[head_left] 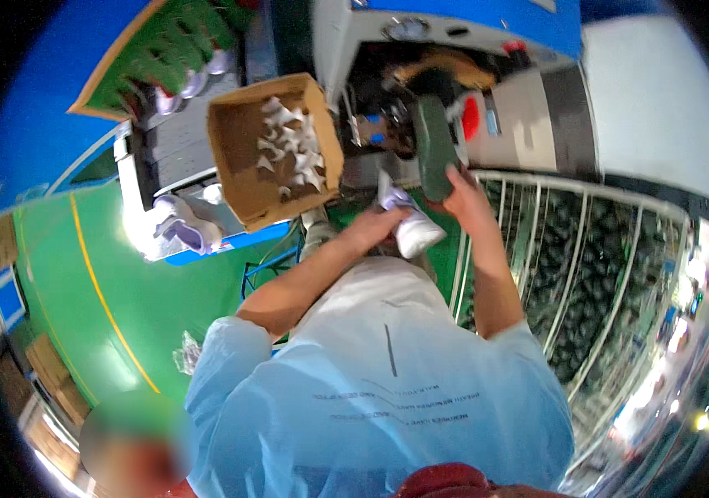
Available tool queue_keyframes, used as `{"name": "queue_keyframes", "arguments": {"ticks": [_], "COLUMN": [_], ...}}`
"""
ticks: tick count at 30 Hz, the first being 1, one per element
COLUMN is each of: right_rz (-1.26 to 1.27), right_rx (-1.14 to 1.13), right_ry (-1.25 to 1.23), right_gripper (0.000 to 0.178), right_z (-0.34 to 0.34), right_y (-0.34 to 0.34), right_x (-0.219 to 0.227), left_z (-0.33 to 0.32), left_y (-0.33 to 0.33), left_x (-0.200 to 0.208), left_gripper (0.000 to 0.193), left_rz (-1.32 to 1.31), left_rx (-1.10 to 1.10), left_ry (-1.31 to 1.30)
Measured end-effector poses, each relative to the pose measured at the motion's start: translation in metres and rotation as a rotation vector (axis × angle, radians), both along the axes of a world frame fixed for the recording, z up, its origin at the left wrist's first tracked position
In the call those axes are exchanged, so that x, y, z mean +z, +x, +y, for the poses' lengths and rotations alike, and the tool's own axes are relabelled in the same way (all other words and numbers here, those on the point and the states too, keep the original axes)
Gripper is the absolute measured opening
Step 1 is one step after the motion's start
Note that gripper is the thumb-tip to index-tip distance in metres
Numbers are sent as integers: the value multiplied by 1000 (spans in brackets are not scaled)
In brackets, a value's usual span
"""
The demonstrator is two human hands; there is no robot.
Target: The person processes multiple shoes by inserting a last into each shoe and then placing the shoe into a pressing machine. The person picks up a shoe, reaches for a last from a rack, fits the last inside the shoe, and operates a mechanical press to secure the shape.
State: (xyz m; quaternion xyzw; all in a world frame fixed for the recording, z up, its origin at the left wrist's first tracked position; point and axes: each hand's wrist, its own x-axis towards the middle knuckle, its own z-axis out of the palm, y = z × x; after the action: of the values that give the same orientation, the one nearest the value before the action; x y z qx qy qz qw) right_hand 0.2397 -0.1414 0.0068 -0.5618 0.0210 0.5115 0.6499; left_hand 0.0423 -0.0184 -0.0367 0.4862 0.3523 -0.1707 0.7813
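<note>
My left hand (375, 227) is closed round a white shoe with lavender parts (415, 232), held in front of my lap. Farther forward and to the right, my right hand (465, 199) grips the near end of a dark green shoe last (435, 149). The last stands clear of the shoe, close to the opening of a blue and grey machine (354, 41). Left of the machine is an open cardboard box (242, 158) with several crumpled white pieces (292, 141) inside.
On the left, white and lavender shoes (188, 226) rest at the end of a dark conveyor (184, 137). A white wire rack (553, 274) full of dark pieces stands at my right. A red button (518, 51) sits on the machine. Clear plastic (188, 353) lies on the green floor.
</note>
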Motion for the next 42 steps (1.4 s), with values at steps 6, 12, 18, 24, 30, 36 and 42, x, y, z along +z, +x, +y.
{"name": "queue_keyframes", "arguments": {"ticks": [6, 12, 18, 24, 30, 36, 42], "right_rz": [-46, -253, 259, 449, 271, 304, 347], "right_rx": [-156, -370, -937, -1696, -1980, -1903, -1862], "right_ry": [152, -17, 68, 226, 694, 689, -180], "right_gripper": [45, 46, 37, 37, 42, 42, 44], "right_z": [29, -106, -277, -488, -643, -778, -813], "right_y": [-52, -59, -54, -85, -69, 1, 25], "right_x": [-10, -52, -111, -138, -159, -219, -245], "left_z": [35, -2, -73, -149, -229, -268, -272], "left_y": [-58, -48, -4, 58, 96, 110, 102], "left_x": [87, 99, 92, 34, 17, 47, 27], "left_gripper": [60, 47, 44, 47, 36, 32, 28], "left_rz": [-128, -162, -94, -108, -10, 84, 88], "left_rx": [-262, -317, -314, -330, -529, -562, -459], "left_ry": [656, 668, 644, 401, 510, 532, 463]}}
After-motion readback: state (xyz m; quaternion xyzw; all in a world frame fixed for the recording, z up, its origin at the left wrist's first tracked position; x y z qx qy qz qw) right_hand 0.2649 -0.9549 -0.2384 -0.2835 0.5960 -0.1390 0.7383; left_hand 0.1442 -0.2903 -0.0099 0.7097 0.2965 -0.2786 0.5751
